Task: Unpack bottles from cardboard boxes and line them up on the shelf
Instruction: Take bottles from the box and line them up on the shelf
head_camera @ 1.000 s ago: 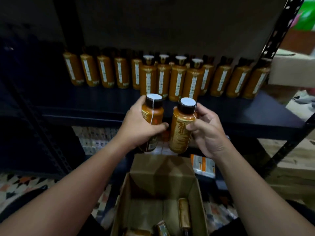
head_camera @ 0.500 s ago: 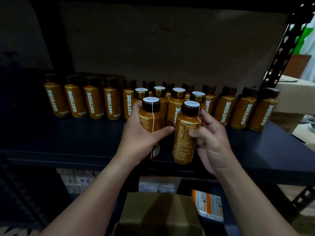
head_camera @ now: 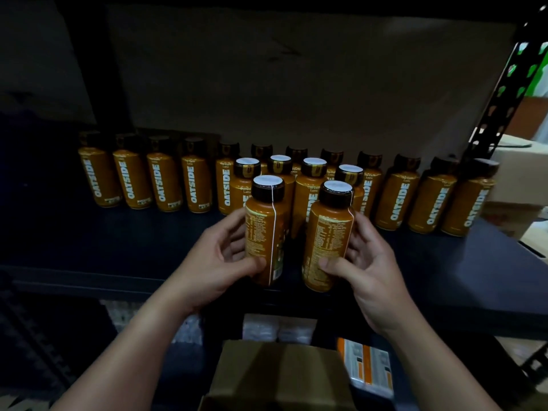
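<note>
Dark metal shelf [head_camera: 118, 250] carries a back row of bottles [head_camera: 166, 182], orange-brown with dark caps and white OATSIDE lettering. At its front edge, the left hand [head_camera: 219, 262] grips the left bottle [head_camera: 267, 232] upright, white-topped cap, label text facing out. Just beside, the right hand [head_camera: 364, 271] grips the right bottle [head_camera: 329, 238]. Below lies a cardboard box [head_camera: 278, 378].

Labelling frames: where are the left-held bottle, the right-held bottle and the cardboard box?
left-held bottle [head_camera: 265, 232], head view, label.
right-held bottle [head_camera: 329, 235], head view, label.
cardboard box [head_camera: 281, 378], head view, flap.
</note>
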`<action>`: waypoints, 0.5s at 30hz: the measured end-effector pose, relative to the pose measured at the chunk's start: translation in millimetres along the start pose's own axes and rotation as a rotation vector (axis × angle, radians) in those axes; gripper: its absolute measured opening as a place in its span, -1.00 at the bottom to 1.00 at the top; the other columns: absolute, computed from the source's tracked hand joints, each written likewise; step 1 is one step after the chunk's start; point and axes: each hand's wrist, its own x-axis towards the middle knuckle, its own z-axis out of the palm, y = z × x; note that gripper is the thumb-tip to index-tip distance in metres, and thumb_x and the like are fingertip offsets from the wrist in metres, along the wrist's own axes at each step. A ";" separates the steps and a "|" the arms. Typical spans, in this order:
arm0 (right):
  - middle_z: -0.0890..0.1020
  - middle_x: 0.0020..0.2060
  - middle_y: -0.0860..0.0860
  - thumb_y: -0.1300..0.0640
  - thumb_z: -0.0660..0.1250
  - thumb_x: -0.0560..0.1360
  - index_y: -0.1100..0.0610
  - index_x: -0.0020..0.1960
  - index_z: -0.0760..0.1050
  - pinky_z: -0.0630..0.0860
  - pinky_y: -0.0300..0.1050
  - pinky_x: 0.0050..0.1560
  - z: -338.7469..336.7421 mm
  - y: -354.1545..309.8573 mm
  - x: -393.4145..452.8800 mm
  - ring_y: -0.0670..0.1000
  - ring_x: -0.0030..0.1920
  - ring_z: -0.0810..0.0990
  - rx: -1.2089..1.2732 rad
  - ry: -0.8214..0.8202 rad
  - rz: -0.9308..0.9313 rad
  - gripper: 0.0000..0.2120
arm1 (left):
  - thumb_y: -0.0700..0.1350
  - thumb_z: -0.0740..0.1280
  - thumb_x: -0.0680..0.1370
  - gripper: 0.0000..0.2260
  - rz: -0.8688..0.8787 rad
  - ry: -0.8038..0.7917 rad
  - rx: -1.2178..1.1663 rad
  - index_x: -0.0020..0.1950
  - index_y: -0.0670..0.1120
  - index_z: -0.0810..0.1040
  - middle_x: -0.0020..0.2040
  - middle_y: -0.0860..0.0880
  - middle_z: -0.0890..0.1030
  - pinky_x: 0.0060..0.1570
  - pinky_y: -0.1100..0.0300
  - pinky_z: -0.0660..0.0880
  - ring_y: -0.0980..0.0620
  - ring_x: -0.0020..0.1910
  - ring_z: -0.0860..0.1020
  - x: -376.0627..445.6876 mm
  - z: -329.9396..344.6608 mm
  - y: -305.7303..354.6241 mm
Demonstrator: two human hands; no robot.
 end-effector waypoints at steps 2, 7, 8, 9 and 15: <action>0.64 0.23 -0.08 0.23 0.51 0.32 -0.12 0.39 0.39 0.57 -0.13 0.27 0.4 -0.7 -2.8 -0.12 0.25 0.60 -0.019 0.010 0.012 -0.29 | -0.11 0.58 0.35 -0.27 -0.015 0.020 -0.015 0.50 -0.02 0.41 0.34 -0.06 0.60 0.32 -0.01 0.54 -0.05 0.32 0.59 -3.8 -4.3 -1.4; 0.60 0.28 -0.07 0.32 0.51 0.40 -0.09 0.45 0.36 0.58 -0.21 0.21 2.5 1.5 -6.2 -0.15 0.28 0.58 -0.058 0.041 0.015 -0.28 | -0.07 0.68 0.28 -0.31 0.039 0.240 0.082 0.37 0.04 0.52 0.23 0.02 0.66 0.25 -0.05 0.58 0.02 0.22 0.64 -10.3 14.9 -3.2; 0.60 0.29 -0.07 0.31 0.51 0.39 -0.10 0.44 0.37 0.57 -0.21 0.20 3.1 2.1 -6.6 -0.14 0.28 0.57 -0.056 0.045 0.012 -0.28 | 0.00 0.68 0.27 -0.31 0.058 0.294 0.109 0.35 0.07 0.53 0.21 0.06 0.66 0.23 0.01 0.59 0.07 0.22 0.64 -12.6 21.5 -3.8; 0.60 0.28 -0.08 0.30 0.52 0.39 -0.11 0.43 0.37 0.57 -0.22 0.20 3.8 2.3 -6.8 -0.14 0.29 0.57 -0.055 0.048 0.010 -0.28 | 0.05 0.67 0.26 -0.31 0.075 0.342 0.131 0.35 0.10 0.52 0.20 0.09 0.66 0.21 0.08 0.60 0.12 0.21 0.63 -14.8 27.3 -4.7; 0.60 0.28 -0.06 0.29 0.52 0.38 -0.04 0.46 0.36 0.56 -0.29 0.17 5.2 1.7 -6.7 -0.14 0.27 0.58 -0.061 0.051 0.005 -0.27 | 0.11 0.63 0.36 -0.34 0.089 0.315 0.154 0.37 0.33 0.40 0.27 0.23 0.60 0.30 0.23 0.51 0.22 0.30 0.56 -18.8 26.0 -6.1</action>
